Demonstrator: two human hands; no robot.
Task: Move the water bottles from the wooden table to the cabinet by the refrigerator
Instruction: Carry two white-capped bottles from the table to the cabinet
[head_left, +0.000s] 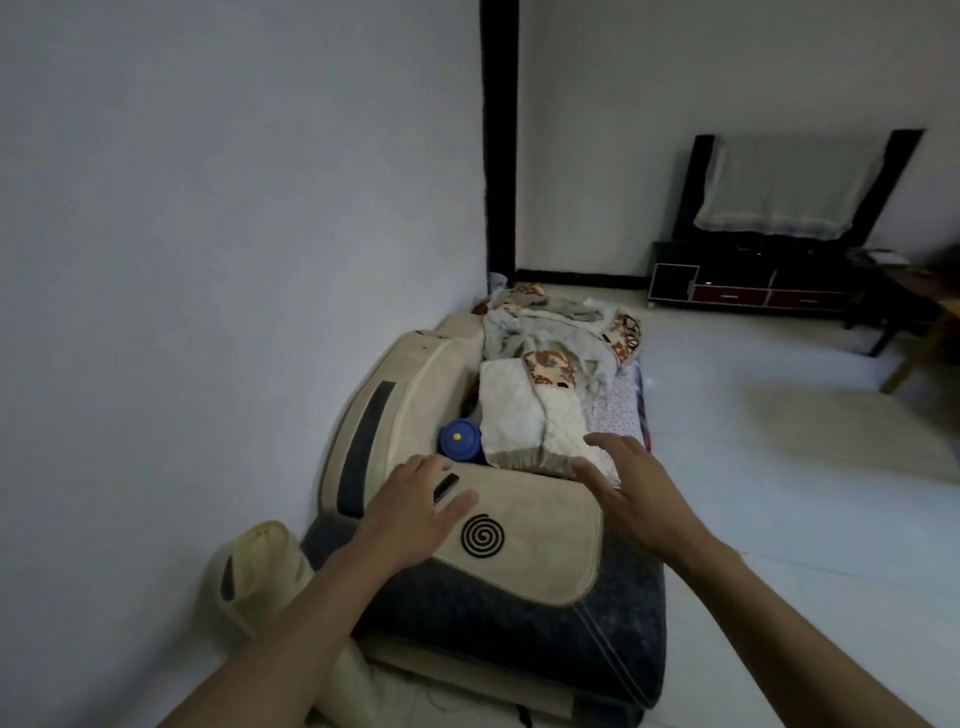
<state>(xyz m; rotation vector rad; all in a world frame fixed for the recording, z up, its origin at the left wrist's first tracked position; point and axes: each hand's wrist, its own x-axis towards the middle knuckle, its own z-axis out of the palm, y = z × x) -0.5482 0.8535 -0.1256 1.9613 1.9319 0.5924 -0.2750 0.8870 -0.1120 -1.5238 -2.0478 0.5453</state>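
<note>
No water bottle shows clearly in the head view. A blue round-lidded container (458, 439) sits wedged between the sofa back and a white pillow (524, 410); I cannot tell what it is. My left hand (415, 501) rests palm down on the beige sofa armrest (540, 540), with a small black object (445, 488) pinched between thumb and forefinger. My right hand (631, 488) hovers open with fingers spread, just over the armrest's right end and the pillow's near edge. A corner of a wooden table (919, 332) shows at the far right edge.
The sofa (519, 623) runs along the left wall and carries pillows and a crumpled grey blanket (561, 325). A dark TV stand (748, 286) with a cloth-covered screen (789, 182) stands at the far wall. Pale tiled floor (779, 467) stretches to the right.
</note>
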